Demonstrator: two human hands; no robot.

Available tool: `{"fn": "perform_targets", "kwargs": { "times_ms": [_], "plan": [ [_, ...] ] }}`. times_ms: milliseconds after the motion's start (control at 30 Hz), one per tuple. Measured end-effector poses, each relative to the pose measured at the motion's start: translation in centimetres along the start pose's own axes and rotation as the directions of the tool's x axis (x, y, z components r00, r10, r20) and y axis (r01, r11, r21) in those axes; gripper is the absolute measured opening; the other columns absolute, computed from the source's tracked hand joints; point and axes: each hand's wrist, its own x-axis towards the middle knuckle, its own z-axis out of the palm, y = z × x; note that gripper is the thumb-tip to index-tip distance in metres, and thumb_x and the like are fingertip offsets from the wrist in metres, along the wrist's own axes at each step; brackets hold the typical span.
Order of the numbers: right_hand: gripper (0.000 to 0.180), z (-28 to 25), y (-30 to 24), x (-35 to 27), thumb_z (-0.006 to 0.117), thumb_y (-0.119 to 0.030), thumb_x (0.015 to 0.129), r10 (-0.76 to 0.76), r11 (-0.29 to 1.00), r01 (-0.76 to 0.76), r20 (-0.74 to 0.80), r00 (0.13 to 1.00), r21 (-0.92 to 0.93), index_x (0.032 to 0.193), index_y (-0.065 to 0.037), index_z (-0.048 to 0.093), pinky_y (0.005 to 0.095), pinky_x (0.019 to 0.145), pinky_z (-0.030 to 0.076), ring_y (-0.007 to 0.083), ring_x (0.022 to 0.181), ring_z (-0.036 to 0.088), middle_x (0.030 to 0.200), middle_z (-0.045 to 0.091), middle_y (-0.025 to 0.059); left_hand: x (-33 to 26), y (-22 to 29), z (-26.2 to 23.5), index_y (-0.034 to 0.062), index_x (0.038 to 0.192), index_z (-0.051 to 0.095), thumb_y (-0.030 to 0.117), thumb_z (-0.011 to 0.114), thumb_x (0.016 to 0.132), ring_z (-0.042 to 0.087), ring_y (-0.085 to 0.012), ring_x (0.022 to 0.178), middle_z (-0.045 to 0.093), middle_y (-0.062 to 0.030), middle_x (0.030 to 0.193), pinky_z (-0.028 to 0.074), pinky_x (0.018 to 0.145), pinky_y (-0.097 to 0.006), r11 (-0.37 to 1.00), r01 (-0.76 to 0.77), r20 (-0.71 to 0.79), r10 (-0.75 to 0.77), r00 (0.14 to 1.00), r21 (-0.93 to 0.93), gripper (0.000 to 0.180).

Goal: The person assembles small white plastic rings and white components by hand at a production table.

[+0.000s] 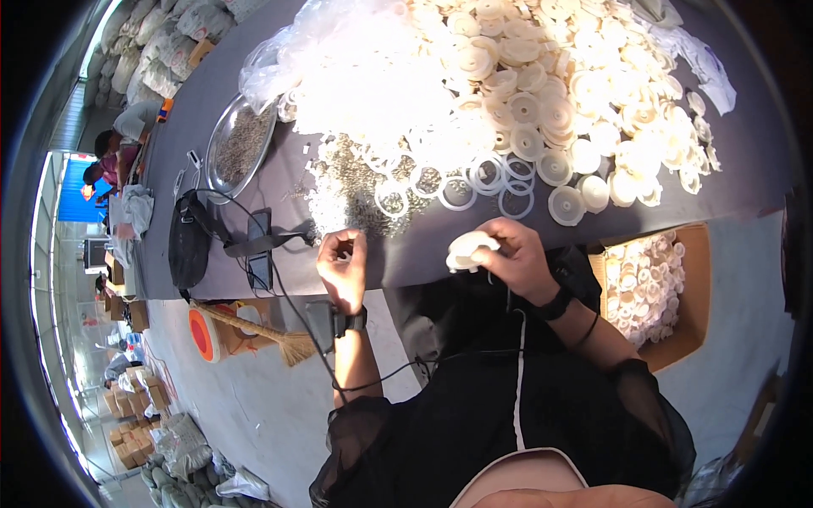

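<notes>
My right hand point(521, 258) grips a white round plastic part point(468, 251) between thumb and fingers, above the near edge of the table. To its left, my left hand point(342, 264) is curled with fingertips drawn to the thumb; whatever they may hold is too small to make out. Just beyond the left hand lies a spread of small shiny metal pieces point(339, 199). Several translucent white rings point(457, 193) rest between these pieces and a large heap of cream-white plastic discs point(555, 127). Strong sunlight washes out the middle of the heap.
A metal bowl of small pieces point(241, 148), a black pouch point(189, 245) and a phone point(259, 254) lie at the left of the dark table point(406, 262). Plastic bags point(288, 63) sit behind. A cardboard box of white parts point(648, 292) stands at the right, below the table edge.
</notes>
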Motion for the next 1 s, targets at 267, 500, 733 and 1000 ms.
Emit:
{"fn": "perform_targets", "kwargs": {
  "times_ms": [267,500,733,1000],
  "plan": [
    [0.026,0.1,-2.7,1.9,0.066,0.001,0.062,-0.507,0.718,0.609,0.347,0.789,-0.337,0.087,-0.006,0.062,0.0325,0.071,0.047,0.0234,0.079,0.060,0.083,0.062,0.0056,-1.2,8.6,2.8,0.0015,0.083,0.062,-0.006,0.061,0.075,0.054,-0.0111,0.075,0.059,-0.0048,0.082,0.043,0.068,-0.023,0.865,0.082,0.562,0.246,0.790,-0.495,0.011],
    [0.024,-0.4,-3.1,0.8,0.067,0.001,0.063,-0.434,0.770,0.534,0.327,0.839,-0.348,0.085,-0.007,0.063,0.0308,0.071,0.047,0.0219,0.080,0.059,0.087,0.061,0.0049,-0.7,9.0,2.8,0.0016,0.086,0.062,-0.003,0.061,0.077,0.055,-0.0119,0.078,0.058,-0.0045,0.084,0.043,0.070,-0.024,0.857,0.160,0.697,0.275,0.662,-0.490,0.011],
    [0.020,-0.2,-3.4,0.5,0.068,0.001,0.065,-0.396,0.818,0.476,0.284,0.873,-0.322,0.084,-0.005,0.063,0.0305,0.071,0.047,0.0216,0.081,0.060,0.087,0.062,0.0054,-0.6,8.6,2.6,0.0005,0.088,0.062,-0.004,0.060,0.078,0.056,-0.0134,0.080,0.058,-0.0062,0.086,0.043,0.072,-0.025,0.840,0.177,0.717,0.306,0.627,-0.514,0.011],
    [0.020,-0.8,-3.4,0.8,0.066,0.001,0.063,-0.442,0.776,0.526,0.295,0.847,-0.348,0.079,-0.006,0.059,0.0312,0.070,0.048,0.0226,0.080,0.060,0.084,0.061,0.0051,-1.1,9.5,2.5,0.0021,0.106,0.061,0.006,0.075,0.064,0.057,-0.0163,0.085,0.059,-0.0079,0.096,0.045,0.078,-0.028,0.864,0.041,0.679,0.364,0.637,-0.502,0.044]
  ]
}}
